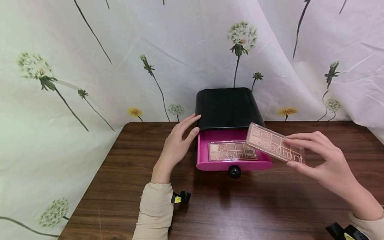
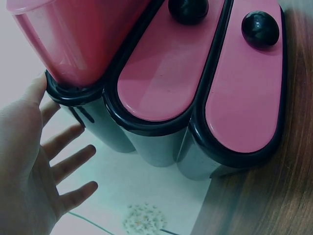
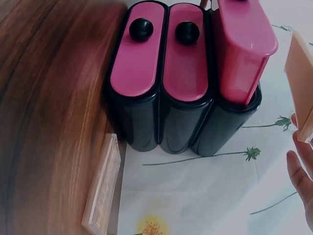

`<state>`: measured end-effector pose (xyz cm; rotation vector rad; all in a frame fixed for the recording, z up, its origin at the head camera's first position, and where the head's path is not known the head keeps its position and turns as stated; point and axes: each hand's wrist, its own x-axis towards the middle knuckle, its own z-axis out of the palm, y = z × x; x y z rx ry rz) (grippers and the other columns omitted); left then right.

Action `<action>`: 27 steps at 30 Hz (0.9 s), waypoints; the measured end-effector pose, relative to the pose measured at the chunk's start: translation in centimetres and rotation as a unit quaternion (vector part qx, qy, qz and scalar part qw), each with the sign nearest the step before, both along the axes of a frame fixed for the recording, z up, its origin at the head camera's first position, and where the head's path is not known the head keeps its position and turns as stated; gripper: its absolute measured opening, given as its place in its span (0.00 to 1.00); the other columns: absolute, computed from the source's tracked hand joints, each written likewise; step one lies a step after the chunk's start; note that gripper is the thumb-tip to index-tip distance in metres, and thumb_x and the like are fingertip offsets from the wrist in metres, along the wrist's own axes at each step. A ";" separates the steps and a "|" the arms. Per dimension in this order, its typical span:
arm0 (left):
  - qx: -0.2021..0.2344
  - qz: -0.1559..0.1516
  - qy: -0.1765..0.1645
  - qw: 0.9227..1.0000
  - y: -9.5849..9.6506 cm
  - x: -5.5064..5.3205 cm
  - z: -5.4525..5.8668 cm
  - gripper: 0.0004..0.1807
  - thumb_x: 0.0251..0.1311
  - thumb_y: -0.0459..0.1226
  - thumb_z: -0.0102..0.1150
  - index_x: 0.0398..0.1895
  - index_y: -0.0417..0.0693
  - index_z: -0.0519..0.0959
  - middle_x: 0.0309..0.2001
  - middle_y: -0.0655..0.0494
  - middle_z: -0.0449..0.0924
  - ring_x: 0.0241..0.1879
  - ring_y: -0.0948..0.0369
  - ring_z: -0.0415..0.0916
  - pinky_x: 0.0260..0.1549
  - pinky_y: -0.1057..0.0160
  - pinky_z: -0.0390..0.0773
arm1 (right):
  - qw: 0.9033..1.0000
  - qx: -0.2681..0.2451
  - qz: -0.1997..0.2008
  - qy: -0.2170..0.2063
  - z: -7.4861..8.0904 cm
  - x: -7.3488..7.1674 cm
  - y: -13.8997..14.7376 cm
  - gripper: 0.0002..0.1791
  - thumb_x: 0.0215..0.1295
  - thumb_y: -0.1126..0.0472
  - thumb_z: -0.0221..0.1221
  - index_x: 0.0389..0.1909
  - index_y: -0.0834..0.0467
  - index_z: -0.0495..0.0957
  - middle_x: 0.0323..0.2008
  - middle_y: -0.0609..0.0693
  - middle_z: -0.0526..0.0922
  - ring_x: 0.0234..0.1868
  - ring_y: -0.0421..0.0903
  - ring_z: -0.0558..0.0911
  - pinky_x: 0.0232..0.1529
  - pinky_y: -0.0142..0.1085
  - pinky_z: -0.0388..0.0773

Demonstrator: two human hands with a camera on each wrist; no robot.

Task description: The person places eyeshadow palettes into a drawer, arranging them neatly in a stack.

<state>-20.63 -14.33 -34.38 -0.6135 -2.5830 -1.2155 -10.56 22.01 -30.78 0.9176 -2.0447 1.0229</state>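
Observation:
An eyeshadow palette (image 1: 273,143) with a clear "sweet mint" lid is pinched between the thumb and fingers of my right hand (image 1: 326,161), tilted above the right side of the pulled-out pink drawer (image 1: 204,166). A second eyeshadow palette (image 1: 232,155) lies flat inside that drawer. My left hand (image 1: 175,145) is at the left side of the black drawer cabinet (image 1: 228,108). In the left wrist view, its thumb side touches the cabinet's rim and the other fingers (image 2: 73,164) are spread beside the wall, holding nothing.
Two lower pink drawers (image 2: 161,73) with black knobs are closed beneath the top one. A clear flat case (image 3: 103,186) lies on the brown wooden table (image 1: 118,193), beside the cabinet. Behind stands a white cloth (image 1: 183,46) printed with dandelions.

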 end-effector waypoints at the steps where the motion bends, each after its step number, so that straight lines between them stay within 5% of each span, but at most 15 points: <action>1: 0.000 0.001 -0.001 1.000 0.0 0.0 0.0 0.27 0.73 0.60 0.43 0.72 0.71 0.66 0.74 0.68 0.59 0.74 0.58 0.52 0.67 0.39 0.55 | 1.000 0.003 0.003 0.001 0.0 -0.1 -0.1 0.31 0.62 0.40 0.64 0.43 0.68 0.85 0.44 0.57 0.84 0.45 0.39 0.74 0.49 0.24 0.66; 18: -0.001 0.001 0.000 1.000 0.1 0.0 0.1 0.27 0.72 0.60 0.43 0.72 0.71 0.66 0.74 0.68 0.59 0.74 0.59 0.52 0.67 0.39 0.55 | 0.997 0.053 0.047 -0.014 -0.9 -2.9 -1.4 0.27 0.61 0.41 0.67 0.47 0.61 0.86 0.48 0.53 0.84 0.47 0.41 0.73 0.49 0.26 0.65; 27: -0.005 0.004 0.003 1.000 0.0 0.0 0.0 0.27 0.73 0.60 0.42 0.72 0.71 0.66 0.74 0.67 0.59 0.74 0.58 0.52 0.67 0.39 0.55 | 0.991 0.114 0.046 -0.044 -0.5 -3.8 -2.1 0.24 0.51 0.54 0.75 0.51 0.53 0.85 0.51 0.43 0.82 0.50 0.39 0.73 0.50 0.26 0.66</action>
